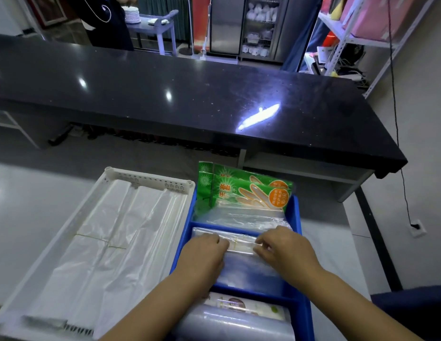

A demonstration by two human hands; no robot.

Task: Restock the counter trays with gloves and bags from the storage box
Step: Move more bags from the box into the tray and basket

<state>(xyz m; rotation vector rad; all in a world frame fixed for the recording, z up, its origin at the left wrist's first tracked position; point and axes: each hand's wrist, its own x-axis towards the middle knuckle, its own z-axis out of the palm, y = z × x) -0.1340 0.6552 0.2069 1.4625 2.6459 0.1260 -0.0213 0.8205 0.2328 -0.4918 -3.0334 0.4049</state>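
Restocking, judged near complete: white tray (150, 179) holds banded white bags (121, 232); blue divided tray (296, 212) holds green glove packets (249, 193) in its far compartment. Left hand (204, 253) and right hand (286, 247) curl fingers onto clear-bag bundle (241, 243), middle compartment. Storage box unseen. Pale worktop (42, 205); black counter (190, 94) beyond; metal shelving (347, 38) right.

Metal shelving (347, 38) stands near a steel cabinet (224, 25).
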